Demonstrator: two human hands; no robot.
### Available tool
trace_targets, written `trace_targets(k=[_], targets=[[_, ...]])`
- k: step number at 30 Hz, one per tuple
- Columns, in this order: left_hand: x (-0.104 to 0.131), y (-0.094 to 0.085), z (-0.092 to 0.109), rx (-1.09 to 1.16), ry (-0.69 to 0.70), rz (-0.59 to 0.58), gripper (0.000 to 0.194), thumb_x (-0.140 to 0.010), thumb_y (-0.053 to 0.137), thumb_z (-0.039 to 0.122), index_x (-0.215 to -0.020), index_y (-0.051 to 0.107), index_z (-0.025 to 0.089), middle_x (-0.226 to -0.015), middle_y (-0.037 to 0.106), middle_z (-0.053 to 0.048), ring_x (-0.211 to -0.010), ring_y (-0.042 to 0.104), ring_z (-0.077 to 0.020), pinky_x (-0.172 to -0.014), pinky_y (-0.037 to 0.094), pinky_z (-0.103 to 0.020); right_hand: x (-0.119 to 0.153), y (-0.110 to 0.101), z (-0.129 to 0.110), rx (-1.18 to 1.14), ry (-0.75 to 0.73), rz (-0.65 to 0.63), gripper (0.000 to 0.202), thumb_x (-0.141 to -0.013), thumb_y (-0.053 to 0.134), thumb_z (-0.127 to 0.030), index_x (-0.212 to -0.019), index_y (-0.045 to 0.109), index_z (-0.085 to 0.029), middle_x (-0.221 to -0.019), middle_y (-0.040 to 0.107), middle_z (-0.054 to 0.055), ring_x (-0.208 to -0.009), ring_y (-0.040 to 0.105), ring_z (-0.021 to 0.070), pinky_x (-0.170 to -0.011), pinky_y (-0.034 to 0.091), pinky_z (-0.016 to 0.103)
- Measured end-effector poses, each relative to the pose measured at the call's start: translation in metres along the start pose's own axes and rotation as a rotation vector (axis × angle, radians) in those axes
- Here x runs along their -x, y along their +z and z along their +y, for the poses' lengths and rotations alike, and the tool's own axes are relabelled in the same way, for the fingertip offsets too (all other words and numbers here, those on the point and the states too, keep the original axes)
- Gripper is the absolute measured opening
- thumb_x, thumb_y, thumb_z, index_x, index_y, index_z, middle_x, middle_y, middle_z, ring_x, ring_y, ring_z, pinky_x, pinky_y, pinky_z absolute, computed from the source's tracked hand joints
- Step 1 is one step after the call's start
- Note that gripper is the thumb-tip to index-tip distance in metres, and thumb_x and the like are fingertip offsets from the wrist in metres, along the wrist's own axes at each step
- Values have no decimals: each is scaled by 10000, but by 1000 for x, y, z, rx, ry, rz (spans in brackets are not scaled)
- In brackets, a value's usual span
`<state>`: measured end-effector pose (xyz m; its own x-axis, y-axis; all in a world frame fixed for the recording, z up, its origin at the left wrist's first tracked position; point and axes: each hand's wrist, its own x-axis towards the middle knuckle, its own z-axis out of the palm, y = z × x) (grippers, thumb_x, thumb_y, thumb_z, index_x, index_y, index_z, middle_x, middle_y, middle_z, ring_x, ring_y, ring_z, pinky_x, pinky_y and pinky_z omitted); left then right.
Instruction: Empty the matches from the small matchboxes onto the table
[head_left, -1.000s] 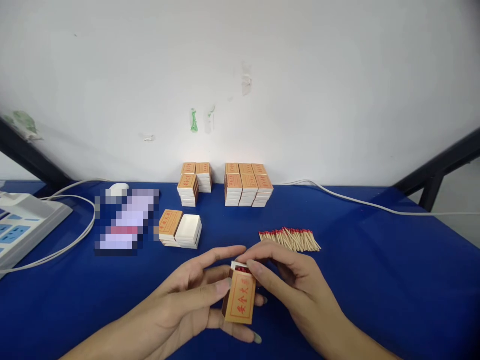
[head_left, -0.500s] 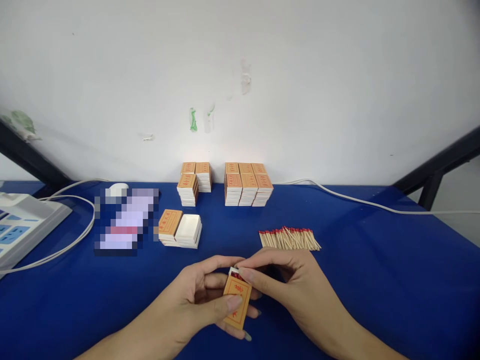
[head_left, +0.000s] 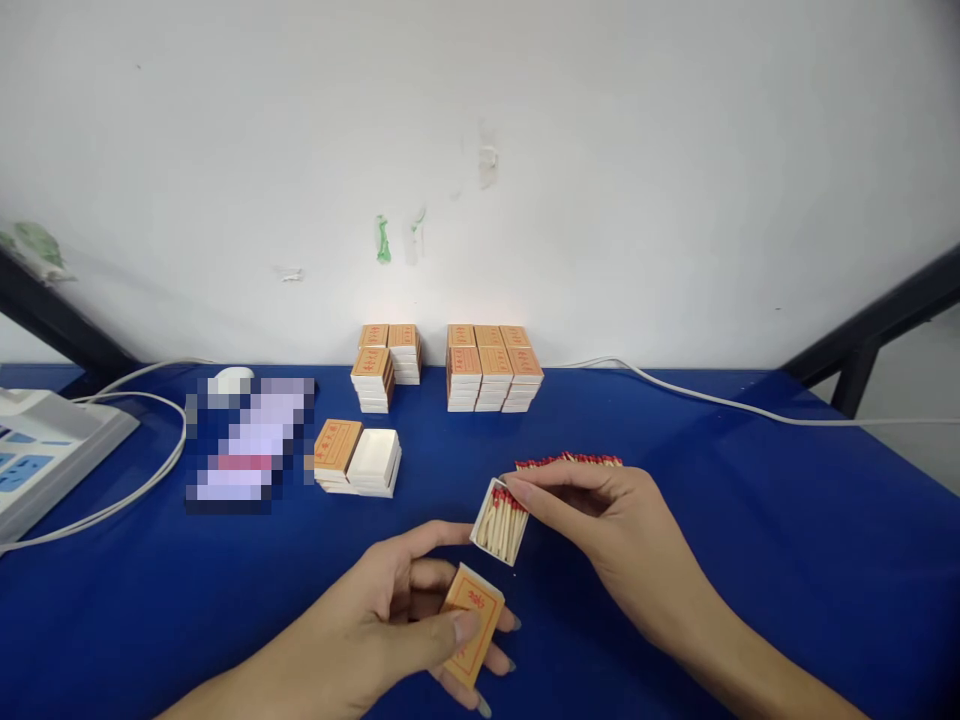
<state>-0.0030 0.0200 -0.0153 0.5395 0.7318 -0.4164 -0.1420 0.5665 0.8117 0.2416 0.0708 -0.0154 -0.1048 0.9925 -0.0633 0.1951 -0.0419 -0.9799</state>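
My left hand (head_left: 416, 610) holds an orange matchbox sleeve (head_left: 480, 598) with red print, the thumb on top and the fingers beneath. Above it, my right hand (head_left: 600, 510) pinches the top corner of a white matchbox tray (head_left: 504, 555) filled with red-headed matches (head_left: 504, 525). The tray is apart from the sleeve, and my left index fingertip is at its left edge. Behind my right hand lies a row of loose matches (head_left: 570, 461), partly hidden by it. Left of the hands, a stack of orange sleeves (head_left: 337, 446) stands beside stacked white trays (head_left: 375, 457).
Stacked matchboxes stand near the wall, in a left group (head_left: 373, 375) and a right group (head_left: 493, 375). A blurred phone-like object (head_left: 259, 435), a white rounded object (head_left: 231, 382), a power strip (head_left: 52, 450) and white cables (head_left: 176, 455) lie on the blue table (head_left: 712, 500).
My right hand has moved up and drawn the match-filled tray fully out of the sleeve. My left hand still holds the sleeve, now slightly lower.
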Motion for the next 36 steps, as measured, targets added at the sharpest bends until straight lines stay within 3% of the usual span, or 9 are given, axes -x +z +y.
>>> trace_targets(k=[5,9,12,14,23,26,29,32,36], targets=[[5,4,12,-123,3,63,636,-998,838,348,-1571,566,301,-1159,743,-47,-955,727,-222,-825,651,-376,1,0,-3,-54,17,-66,283,-874,925,-578,-936,939,-303,-961,895,54,-928,809,263,-856,626,374],[6,10,15,-440,74,184,701,-855,953,421,-1471,624,362,-963,647,46,-764,572,-146,-694,478,-266,8,6,-5,-86,39,-156,219,-888,923,-521,-923,932,-306,-938,885,40,-868,785,229,-795,612,338],[2,9,10,-639,125,209,484,-821,947,409,-1222,703,293,-751,521,90,-620,405,-120,-573,330,-256,13,10,-5,-126,75,-224,217,-893,914,-499,-891,923,-283,-877,864,36,-818,759,208,-760,596,316],[-1,7,8,-665,135,235,411,-835,928,390,-1164,709,281,-702,460,101,-601,365,-120,-553,297,-249,15,12,-6,-149,96,-252,211,-891,911,-479,-873,918,-269,-837,849,32,-784,741,192,-731,582,299],[0,4,9,-699,169,229,494,-729,1028,329,-1165,794,316,-852,666,42,-747,567,-164,-676,437,-248,20,20,0,-102,106,-163,178,-849,927,-439,-863,906,-263,-780,802,15,-734,681,167,-671,535,270],[1,3,6,-735,204,262,466,-749,1030,397,-1156,816,319,-872,700,24,-788,625,-188,-733,486,-271,22,21,1,-87,100,-141,189,-844,930,-443,-866,896,-259,-783,794,14,-733,671,174,-672,528,284],[0,2,4,-758,228,296,472,-760,1030,476,-1164,837,328,-845,701,20,-724,599,-174,-657,466,-258,23,21,2,-95,88,-156,226,-874,918,-478,-884,888,-254,-812,791,18,-750,668,176,-685,532,292],[-1,1,4,-735,275,379,455,-803,1003,506,-1204,845,361,-817,684,30,-677,559,-157,-608,443,-241,24,20,3,-131,41,-188,262,-923,899,-494,-1071,886,-278,-892,797,17,-817,687,180,-740,567,298],[0,0,6,-596,301,473,488,-844,982,403,-1303,815,408,-802,680,52,-712,577,-158,-658,485,-230,24,21,4,-242,-75,-231,494,-901,938,-346,-1374,794,-339,-1063,815,14,-942,737,176,-852,630,306]])
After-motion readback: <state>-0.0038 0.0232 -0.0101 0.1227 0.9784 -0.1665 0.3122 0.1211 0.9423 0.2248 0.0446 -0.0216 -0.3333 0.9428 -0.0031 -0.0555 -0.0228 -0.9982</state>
